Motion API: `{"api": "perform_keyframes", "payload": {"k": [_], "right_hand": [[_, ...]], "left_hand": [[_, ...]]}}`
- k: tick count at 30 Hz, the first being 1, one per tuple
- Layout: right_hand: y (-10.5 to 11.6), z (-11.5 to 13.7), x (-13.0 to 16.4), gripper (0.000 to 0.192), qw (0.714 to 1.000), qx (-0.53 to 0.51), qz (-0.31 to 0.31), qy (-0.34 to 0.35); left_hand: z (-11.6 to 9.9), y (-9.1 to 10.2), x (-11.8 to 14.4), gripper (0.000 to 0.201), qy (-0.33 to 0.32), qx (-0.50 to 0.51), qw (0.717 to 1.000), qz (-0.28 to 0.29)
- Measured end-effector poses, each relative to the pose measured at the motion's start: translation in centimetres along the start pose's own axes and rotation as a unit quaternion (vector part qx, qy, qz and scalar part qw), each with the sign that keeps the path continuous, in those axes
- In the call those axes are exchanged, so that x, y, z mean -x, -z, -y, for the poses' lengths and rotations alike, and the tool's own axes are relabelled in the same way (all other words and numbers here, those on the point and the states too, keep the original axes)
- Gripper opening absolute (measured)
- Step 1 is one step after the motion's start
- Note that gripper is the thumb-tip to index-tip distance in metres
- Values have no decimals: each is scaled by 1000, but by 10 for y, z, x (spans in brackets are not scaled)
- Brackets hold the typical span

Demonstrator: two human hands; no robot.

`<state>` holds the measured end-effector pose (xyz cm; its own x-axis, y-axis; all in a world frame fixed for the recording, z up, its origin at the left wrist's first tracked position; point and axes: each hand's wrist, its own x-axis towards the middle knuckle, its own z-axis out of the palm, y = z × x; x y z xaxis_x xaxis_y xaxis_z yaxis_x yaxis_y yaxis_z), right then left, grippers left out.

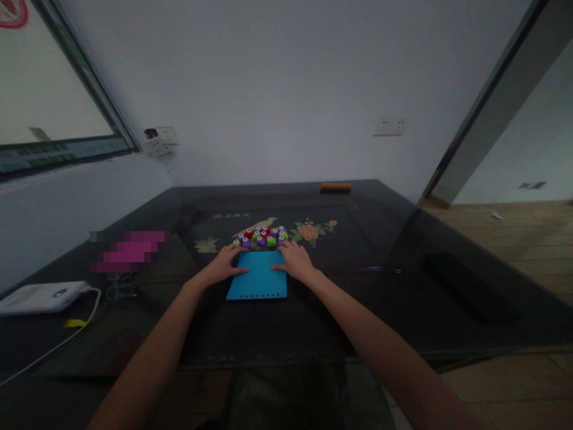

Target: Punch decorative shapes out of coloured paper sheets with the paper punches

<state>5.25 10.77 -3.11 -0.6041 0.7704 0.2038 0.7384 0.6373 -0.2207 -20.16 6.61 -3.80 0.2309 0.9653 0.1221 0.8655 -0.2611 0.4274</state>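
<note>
At the far left of the frame a white box (42,297) with one cord lies on the dark tabletop (380,286). Your left hand (224,266) rests flat and open on one blue sheet (258,276) at the middle. Small round colored pieces (262,236), too many to count, bunch just above it. Your right hand (295,261) lies open too. The writing above is too blurry to read.

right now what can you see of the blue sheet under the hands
The blue sheet is a flat, bright blue rectangle that looks like thin paper or card, with a row of small holes along its near edge. It lies flat on the dark glass-topped table, just in front of a cluster of small coloured punches. The left hand rests on its left edge and the right hand on its right.
</note>
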Motion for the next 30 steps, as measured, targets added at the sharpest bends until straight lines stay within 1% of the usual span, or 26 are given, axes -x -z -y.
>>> {"api": "perform_keyframes", "payload": {"k": [5,9,18,22,27,30], "right_hand": [[-1,0,0,57,1000,-3,-8,1],[1,0,0,56,1000,-8,5,1],[1,-1,-1,56,1000,-18,8,-4],[1,-1,0,55,1000,-25,-5,-4],[1,0,0,57,999,-37,-19,-14],[2,2,0,59,999,-36,-24,-17]], "left_hand": [[-2,1,0,67,12,-14,1000,8],[1,0,0,66,0,-16,1000,16],[2,-1,0,65,5,-9,1000,7],[2,0,1,64,3,-12,1000,5],[-6,3,2,55,-11,-13,1000,-13],[-13,5,1,53,1,-11,1000,-26]]}}
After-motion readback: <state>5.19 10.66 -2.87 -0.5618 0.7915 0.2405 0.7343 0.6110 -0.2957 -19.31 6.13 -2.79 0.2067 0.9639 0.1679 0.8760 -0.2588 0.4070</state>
